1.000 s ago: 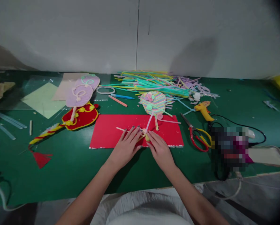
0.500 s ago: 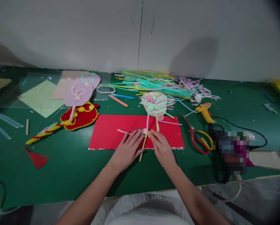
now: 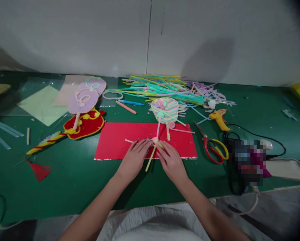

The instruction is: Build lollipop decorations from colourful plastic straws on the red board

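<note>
Over the red board [image 3: 112, 144], my left hand [image 3: 136, 155] and my right hand [image 3: 172, 159] meet at a small pale pink coil [image 3: 155, 140]. The fingers of my left hand are together, their tips at the coil's left side. My right hand pinches a small yellow coil [image 3: 161, 145], whose loose yellow strip [image 3: 150, 160] slants down between the hands. A pink strip end [image 3: 128, 141] sticks out left of my left fingers. Beyond the hands lies a round striped fan [image 3: 166, 112] with coiled flowers; a lilac strip [image 3: 158, 129] runs from its green coil toward my fingers.
Scissors [image 3: 211, 147] and a yellow glue gun [image 3: 219, 119] with a black cord lie at the right. Behind is a heap of coloured strips [image 3: 165, 89]. Red [image 3: 85, 125] and purple [image 3: 81, 98] fans, plus a pale green sheet [image 3: 46, 105], are at the left.
The lower end of the yellow strip has swung a little left. My left hand has shifted slightly left, off the strip's lower end; my right fingers have moved slightly left and down.
</note>
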`<state>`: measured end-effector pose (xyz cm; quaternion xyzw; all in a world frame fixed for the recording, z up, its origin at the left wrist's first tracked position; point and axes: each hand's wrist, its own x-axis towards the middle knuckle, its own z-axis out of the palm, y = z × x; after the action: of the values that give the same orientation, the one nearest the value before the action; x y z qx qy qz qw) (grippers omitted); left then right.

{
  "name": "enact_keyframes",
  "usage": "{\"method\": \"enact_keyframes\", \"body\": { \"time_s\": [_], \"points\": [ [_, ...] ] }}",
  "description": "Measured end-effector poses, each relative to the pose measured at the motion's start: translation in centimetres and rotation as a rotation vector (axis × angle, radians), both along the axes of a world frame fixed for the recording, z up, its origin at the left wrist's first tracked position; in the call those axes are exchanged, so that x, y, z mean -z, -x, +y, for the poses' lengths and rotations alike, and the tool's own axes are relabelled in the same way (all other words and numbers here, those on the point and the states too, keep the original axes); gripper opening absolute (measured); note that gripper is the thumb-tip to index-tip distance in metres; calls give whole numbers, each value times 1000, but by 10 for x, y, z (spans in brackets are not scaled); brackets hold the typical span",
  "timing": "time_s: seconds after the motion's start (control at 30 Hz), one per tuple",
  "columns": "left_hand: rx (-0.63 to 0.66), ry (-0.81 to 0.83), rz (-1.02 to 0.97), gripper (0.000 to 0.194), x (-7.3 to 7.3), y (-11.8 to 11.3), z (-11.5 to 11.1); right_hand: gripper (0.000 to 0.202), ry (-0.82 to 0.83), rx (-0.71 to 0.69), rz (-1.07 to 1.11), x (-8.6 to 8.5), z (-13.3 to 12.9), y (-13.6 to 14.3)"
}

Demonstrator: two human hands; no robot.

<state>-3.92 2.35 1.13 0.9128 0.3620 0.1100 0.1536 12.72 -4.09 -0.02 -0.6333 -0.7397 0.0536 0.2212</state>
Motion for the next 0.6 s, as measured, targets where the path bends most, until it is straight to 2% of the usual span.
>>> {"method": "enact_keyframes", "body": {
  "time_s": [0.2, 0.47, 0.6],
  "points": [
    [-47, 46, -144, 32, 0, 1, 9, 40, 14, 9, -43, 0, -3, 3],
    [-267, 3, -226, 23, -1, -5, -5, 40, 24, 12, -63, 0, -3, 4],
    [-296, 49, -246, 21, 0, -8, -3, 41, 24, 12, -55, -1, -3, 4]
  ]
}}
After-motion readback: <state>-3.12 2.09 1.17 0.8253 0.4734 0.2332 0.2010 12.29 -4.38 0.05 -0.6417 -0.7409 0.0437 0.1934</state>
